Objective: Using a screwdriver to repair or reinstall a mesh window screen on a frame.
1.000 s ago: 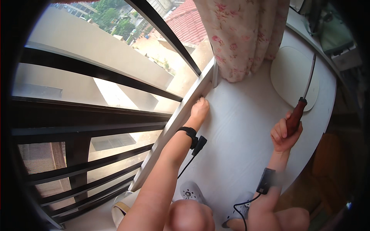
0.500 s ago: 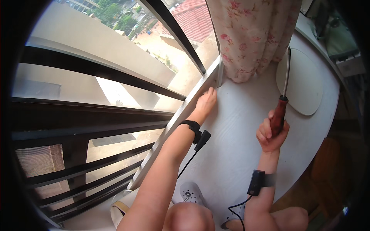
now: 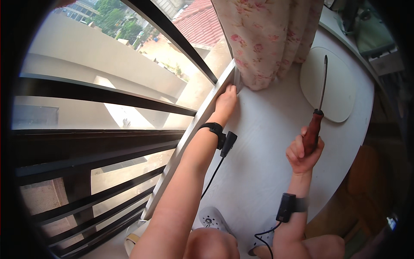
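My right hand (image 3: 304, 152) is wrapped round the reddish-brown handle of a screwdriver (image 3: 313, 134). Its long metal shaft points up and away, its tip in the air in front of a white rounded board. My left hand (image 3: 226, 101) reaches to the white lower rail of the window frame (image 3: 180, 144), close to the curtain's lower end. Its fingers are curled together against the rail; what they hold, if anything, is hidden. Both wrists carry black strapped devices with cables.
A floral curtain (image 3: 263, 39) hangs at the far end. Dark window bars (image 3: 99, 95) run along the left, with buildings and trees outside. The white rounded board (image 3: 330, 88) lies on the pale ledge (image 3: 258, 142). My feet, in grey clogs (image 3: 211, 219), are on that ledge. Brown furniture (image 3: 366, 172) stands right.
The view has shifted slightly, so the window and curtain sit further left and higher. My left hand has moved slightly along the rail toward the curtain. My right hand still holds the screwdriver.
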Available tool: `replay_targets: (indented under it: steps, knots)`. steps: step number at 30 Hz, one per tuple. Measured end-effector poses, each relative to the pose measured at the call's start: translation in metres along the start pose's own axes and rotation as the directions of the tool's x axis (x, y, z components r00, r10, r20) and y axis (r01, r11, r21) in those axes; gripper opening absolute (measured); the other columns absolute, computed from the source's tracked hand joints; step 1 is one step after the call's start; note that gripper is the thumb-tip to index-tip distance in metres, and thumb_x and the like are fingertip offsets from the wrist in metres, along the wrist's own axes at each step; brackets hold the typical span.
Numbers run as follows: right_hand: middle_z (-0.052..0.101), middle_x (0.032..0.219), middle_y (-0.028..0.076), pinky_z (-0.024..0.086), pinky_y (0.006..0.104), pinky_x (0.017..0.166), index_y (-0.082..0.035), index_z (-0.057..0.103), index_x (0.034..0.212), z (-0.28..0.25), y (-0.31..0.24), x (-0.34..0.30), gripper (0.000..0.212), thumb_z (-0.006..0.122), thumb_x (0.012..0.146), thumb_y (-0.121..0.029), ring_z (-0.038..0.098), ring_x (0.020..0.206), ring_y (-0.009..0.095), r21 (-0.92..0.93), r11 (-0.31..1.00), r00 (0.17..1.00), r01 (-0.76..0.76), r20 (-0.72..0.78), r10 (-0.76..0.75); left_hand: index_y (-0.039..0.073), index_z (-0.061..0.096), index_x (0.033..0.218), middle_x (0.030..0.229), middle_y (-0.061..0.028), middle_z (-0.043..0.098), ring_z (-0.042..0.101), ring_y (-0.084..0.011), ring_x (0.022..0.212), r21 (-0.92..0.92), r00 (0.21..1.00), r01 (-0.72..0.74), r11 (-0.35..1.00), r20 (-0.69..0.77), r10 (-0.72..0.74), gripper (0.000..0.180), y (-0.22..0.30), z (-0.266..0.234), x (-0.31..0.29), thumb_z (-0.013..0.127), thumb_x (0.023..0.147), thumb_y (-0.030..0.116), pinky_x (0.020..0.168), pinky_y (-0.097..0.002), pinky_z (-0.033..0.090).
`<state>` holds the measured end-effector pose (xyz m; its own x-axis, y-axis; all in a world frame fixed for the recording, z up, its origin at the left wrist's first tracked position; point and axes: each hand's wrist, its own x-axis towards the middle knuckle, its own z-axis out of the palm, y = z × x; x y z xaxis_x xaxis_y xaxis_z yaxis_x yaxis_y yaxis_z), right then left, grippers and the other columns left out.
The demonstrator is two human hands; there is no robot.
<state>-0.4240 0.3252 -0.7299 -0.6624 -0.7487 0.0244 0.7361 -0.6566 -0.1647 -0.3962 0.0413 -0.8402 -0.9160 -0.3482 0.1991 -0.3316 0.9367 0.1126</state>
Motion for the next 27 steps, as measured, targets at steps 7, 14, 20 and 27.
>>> replay_targets:
  steps: [7, 14, 20, 27]
  knots:
    - [0.045, 0.050, 0.010, 0.029, 0.0258, 0.032, -0.001, 0.049, 0.103, 0.002, 0.005, 0.003, 0.045, 0.051, 0.081, -0.040, 0.034, 0.037, 0.015, -0.075, 0.994, 0.996, -0.085, 0.006, 0.086, 0.000, 0.047, 0.089, 0.096, -0.0176, 0.054, 0.063, -0.0318, 0.068, 0.035, 0.961, -0.043, 0.998, 0.273, 0.032, 0.013, -0.009, 0.006, -0.016, 0.048, 0.076, 0.002, 0.056, -0.0387, 0.053]
    - [0.043, 0.049, 0.010, 0.028, 0.0255, 0.031, 0.000, 0.049, 0.104, 0.001, 0.003, 0.002, 0.046, 0.049, 0.083, -0.040, 0.031, 0.035, 0.014, -0.139, 0.989, 0.999, -0.042, -0.029, 0.038, 0.001, 0.047, 0.089, 0.102, -0.0172, 0.057, 0.062, -0.0342, 0.066, 0.048, 0.949, 0.060, 0.997, 0.306, -0.072, 0.011, -0.002, -0.016, -0.065, 0.044, 0.079, 0.004, 0.058, -0.0420, 0.052]
    - [0.043, 0.049, 0.009, 0.028, 0.0249, 0.031, 0.000, 0.049, 0.104, 0.002, -0.001, 0.004, 0.045, 0.048, 0.084, -0.041, 0.030, 0.035, 0.014, -0.121, 0.992, 0.999, -0.028, -0.033, 0.024, 0.002, 0.048, 0.100, 0.110, -0.0147, 0.053, 0.057, -0.0350, 0.089, -0.270, 0.983, 0.106, 0.957, 0.171, -0.061, 0.022, -0.011, -0.053, -0.112, 0.044, 0.079, -0.002, 0.076, -0.0388, 0.048]
    - [0.042, 0.049, 0.009, 0.028, 0.0250, 0.031, 0.000, 0.048, 0.104, 0.001, 0.007, 0.005, 0.045, 0.048, 0.083, -0.040, 0.031, 0.035, 0.014, -0.099, 0.994, 0.996, -0.054, -0.071, 0.047, -0.010, 0.042, 0.116, 0.118, -0.0199, 0.044, 0.058, -0.0275, 0.090, 0.068, 0.988, -0.085, 0.994, 0.134, 0.076, 0.043, -0.016, -0.035, -0.115, 0.049, 0.074, 0.000, 0.072, -0.0300, 0.052]
